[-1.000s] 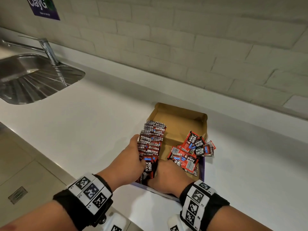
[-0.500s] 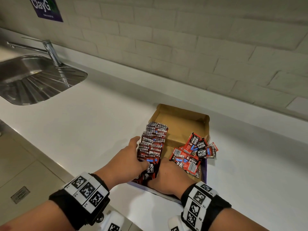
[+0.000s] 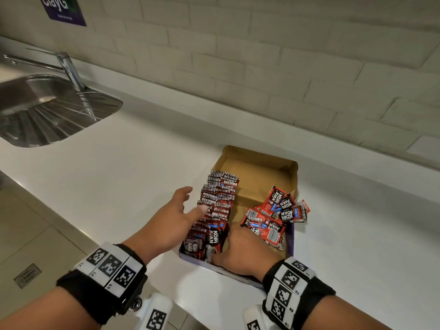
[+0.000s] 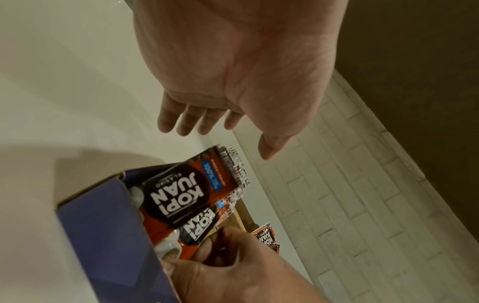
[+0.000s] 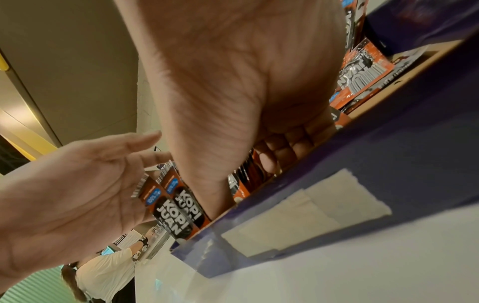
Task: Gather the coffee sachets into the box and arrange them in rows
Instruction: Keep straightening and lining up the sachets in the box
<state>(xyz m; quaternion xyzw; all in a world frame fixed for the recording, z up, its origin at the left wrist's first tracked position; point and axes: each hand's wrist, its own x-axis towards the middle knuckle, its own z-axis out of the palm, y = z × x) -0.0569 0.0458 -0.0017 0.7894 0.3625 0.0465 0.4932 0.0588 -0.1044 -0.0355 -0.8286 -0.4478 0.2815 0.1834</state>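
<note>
Head cam: left hand flat, holding nothing, beside the row of sachets; right hand w/ fingers curled on its near end — row could topple if grip slips.

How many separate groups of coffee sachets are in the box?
2. A row of sachets stands on edge along the left side of the box, its near end held by the right hand; a loose pile lies at the right side. Sachets under the hand may be hidden.
</note>
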